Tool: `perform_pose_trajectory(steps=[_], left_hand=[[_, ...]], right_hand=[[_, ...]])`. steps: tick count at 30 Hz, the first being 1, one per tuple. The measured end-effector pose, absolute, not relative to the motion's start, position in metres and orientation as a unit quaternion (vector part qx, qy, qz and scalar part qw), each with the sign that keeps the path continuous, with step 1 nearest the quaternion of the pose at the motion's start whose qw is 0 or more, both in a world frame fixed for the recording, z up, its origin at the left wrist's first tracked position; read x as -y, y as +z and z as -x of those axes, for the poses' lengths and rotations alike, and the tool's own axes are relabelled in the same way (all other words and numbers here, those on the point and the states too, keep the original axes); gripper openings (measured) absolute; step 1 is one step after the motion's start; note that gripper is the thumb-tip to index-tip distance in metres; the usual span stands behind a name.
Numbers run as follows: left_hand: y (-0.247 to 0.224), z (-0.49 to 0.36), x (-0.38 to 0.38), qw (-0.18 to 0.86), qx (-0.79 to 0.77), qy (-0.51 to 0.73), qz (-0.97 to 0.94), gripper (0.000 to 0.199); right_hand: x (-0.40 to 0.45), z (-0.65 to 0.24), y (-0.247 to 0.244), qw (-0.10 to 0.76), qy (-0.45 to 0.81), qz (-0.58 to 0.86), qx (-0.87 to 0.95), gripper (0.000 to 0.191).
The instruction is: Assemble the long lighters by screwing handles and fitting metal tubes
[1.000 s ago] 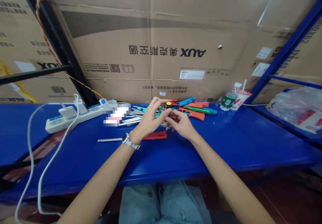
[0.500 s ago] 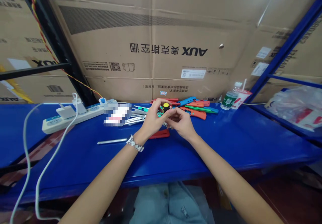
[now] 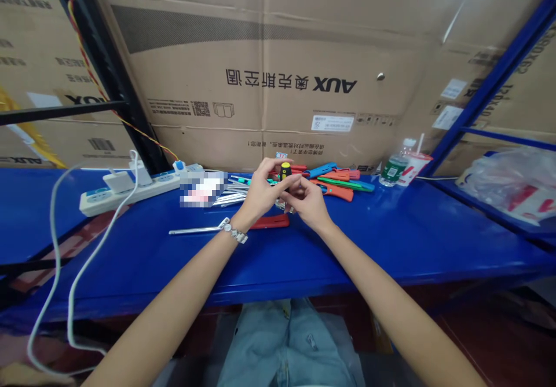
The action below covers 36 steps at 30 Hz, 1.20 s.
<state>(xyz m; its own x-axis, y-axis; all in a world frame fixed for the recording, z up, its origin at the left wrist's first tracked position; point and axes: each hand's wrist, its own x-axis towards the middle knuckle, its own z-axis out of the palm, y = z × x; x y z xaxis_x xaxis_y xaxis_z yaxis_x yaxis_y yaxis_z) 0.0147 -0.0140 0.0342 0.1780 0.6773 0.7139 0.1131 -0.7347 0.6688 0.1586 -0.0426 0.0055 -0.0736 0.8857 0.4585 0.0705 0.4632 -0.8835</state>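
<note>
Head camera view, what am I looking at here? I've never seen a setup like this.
There's no robot: it's a person with two bare hands. Every picture comes from one camera on their head, looking forward and down. The left hand curls around a black-and-yellow handle. The right hand's fingers meet beside it; whatever they pinch is hidden. On the blue table lie metal rods, an orange plastic handle and, nearer, a red handle. A white power strip is at left; a green-labelled bottle and a cup with a straw stand at right.
</note>
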Motion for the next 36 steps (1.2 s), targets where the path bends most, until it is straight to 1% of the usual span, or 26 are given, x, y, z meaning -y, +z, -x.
perform_pose_trajectory(steps=[4, 6, 9, 11, 13, 15, 20, 23, 27, 29, 33, 36], left_hand=[[0.035, -0.01, 0.018, 0.246, -0.245, 0.548, -0.761, 0.036], [0.036, -0.01, 0.019, 0.263, -0.23, 0.534, -0.77, 0.034], [0.035, -0.014, 0.019, 0.298, -0.241, 0.547, -0.744, 0.027], [0.034, -0.017, 0.018, 0.296, -0.258, 0.574, -0.718, 0.03], [0.034, -0.019, 0.017, 0.276, -0.265, 0.592, -0.709, 0.035], [0.034, -0.017, 0.016, 0.268, -0.259, 0.589, -0.717, 0.034], [0.036, -0.009, 0.017, 0.3, -0.232, 0.526, -0.761, 0.03], [0.035, -0.012, 0.015, 0.295, -0.241, 0.553, -0.741, 0.025], [0.033, -0.019, 0.012, 0.256, -0.276, 0.581, -0.722, 0.034], [0.033, -0.018, 0.013, 0.241, -0.277, 0.573, -0.733, 0.035], [0.035, -0.011, 0.015, 0.261, -0.241, 0.535, -0.767, 0.031], [0.037, -0.012, 0.016, 0.272, -0.246, 0.542, -0.756, 0.027]], right_hand=[[0.044, -0.169, 0.013, 0.503, 0.386, 0.356, 0.687, 0.041], [0.046, -0.172, 0.014, 0.479, 0.382, 0.344, 0.712, 0.038], [0.046, -0.169, 0.01, 0.504, 0.365, 0.351, 0.7, 0.037], [0.044, -0.165, 0.007, 0.543, 0.351, 0.366, 0.669, 0.041], [0.042, -0.163, 0.005, 0.564, 0.345, 0.372, 0.651, 0.044], [0.042, -0.164, 0.006, 0.555, 0.349, 0.367, 0.66, 0.044], [0.046, -0.169, 0.011, 0.498, 0.354, 0.343, 0.714, 0.036], [0.046, -0.166, 0.008, 0.523, 0.336, 0.355, 0.699, 0.033], [0.042, -0.162, 0.004, 0.563, 0.34, 0.38, 0.651, 0.043], [0.041, -0.163, 0.005, 0.552, 0.346, 0.371, 0.662, 0.042], [0.044, -0.168, 0.007, 0.513, 0.335, 0.352, 0.708, 0.036], [0.044, -0.167, 0.006, 0.524, 0.323, 0.359, 0.702, 0.034]])
